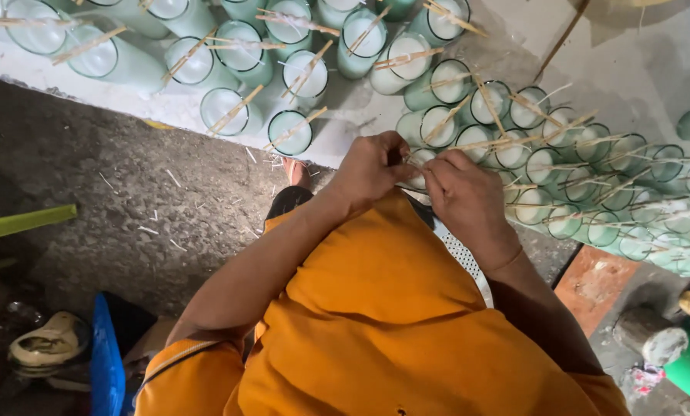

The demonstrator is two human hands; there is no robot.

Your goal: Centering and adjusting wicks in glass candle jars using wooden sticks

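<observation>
At the near edge of the white slab [168, 108], both hands are brought together over one pale green glass candle jar [420, 171]. The left hand [370, 171] is curled, its fingertips pinched on the thin wooden stick [413, 159] laid across the jar mouth. The right hand [462, 194] is bent at the knuckles and pinched on the same stick. Further jars [291, 132] with cross sticks are ranged far left and right. An orange garment [376, 308] is seen nearest.
</observation>
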